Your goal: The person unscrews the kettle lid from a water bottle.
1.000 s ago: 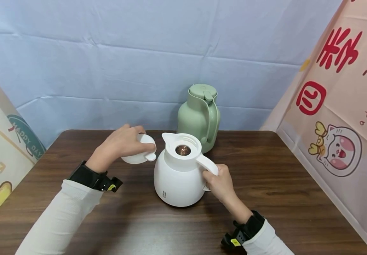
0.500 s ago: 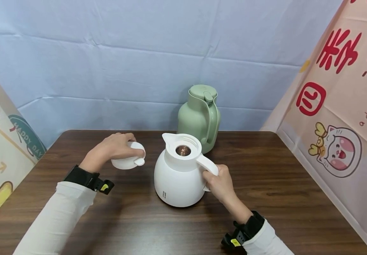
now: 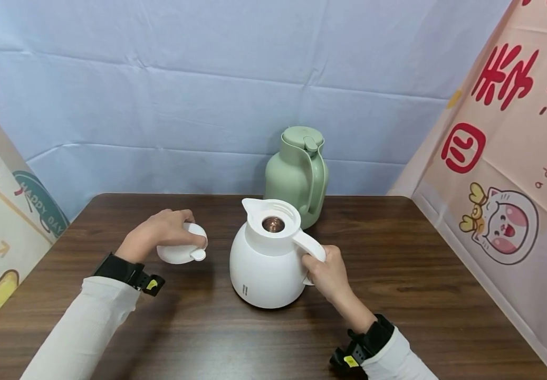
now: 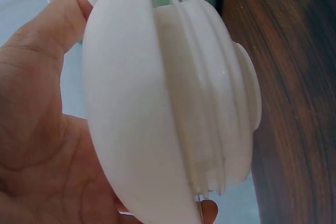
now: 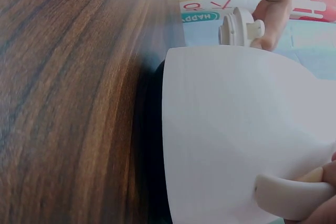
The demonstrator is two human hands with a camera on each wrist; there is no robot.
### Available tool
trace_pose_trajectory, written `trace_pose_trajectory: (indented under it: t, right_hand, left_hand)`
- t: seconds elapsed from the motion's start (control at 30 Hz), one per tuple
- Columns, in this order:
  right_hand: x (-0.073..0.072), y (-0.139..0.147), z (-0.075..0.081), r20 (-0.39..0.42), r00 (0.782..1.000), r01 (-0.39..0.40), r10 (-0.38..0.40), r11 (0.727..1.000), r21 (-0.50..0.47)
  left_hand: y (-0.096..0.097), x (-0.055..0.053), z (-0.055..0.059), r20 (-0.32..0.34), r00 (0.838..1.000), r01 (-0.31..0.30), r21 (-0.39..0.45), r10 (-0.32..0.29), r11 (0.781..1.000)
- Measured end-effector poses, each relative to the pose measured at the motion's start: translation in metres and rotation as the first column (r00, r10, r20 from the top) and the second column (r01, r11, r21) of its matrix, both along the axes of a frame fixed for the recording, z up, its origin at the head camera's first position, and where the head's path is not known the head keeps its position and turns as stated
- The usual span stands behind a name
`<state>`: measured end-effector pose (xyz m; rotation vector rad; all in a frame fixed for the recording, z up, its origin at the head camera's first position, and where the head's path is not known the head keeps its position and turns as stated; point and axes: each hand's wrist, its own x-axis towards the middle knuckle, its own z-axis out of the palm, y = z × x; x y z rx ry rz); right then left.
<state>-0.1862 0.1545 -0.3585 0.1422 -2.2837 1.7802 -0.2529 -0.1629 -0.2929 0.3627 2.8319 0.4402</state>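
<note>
Left hand (image 3: 166, 229) is bent over a white lid (image 3: 175, 255), left of the frame's centre, and right hand (image 3: 327, 270), right of the centre and lower, is curled round the handle (image 3: 311, 246) of a white jug (image 3: 266, 274).

Behind everything, a pale blue cloth (image 3: 183, 105) fills the upper part of the frame. Below it lies the brown wooden counter (image 3: 396, 253). White sleeves (image 3: 83, 327) come from the lower edge; the left arm slants up to the right, and the right arm slants up to the left.

In the middle of the frame the white jug stands upright, its round mouth showing a coppery inside. Just behind it, slightly to the right, a green jug (image 3: 282, 179) stands upright.

The white lid is held above the counter, apart from the white jug. The palm faces its domed top and the thumb lies along its near side; in the left wrist view, one fingertip (image 4: 210, 211) shows at its edge. Its threaded part points toward the counter. Each wrist wears a black band (image 3: 120, 268).
</note>
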Motion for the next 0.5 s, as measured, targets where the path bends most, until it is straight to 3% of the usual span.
trace_pose_trajectory:
  t: [0.3,0.5]
  right_hand:
    - [-0.0006,0.0005,-0.0013,0.0,1.0,-0.008,0.008,1.0,-0.013]
    - [-0.0003,0.0006,-0.0016,0.005,1.0,-0.021,0.022,0.999,-0.03]
  left_hand:
    - [-0.0039,0.001,-0.0043,0.038,0.999,-0.008,-0.01,0.009,1.0]
    - [-0.0021,0.001,-0.0034,0.079,0.997,0.026,-0.02,-0.024,0.999]
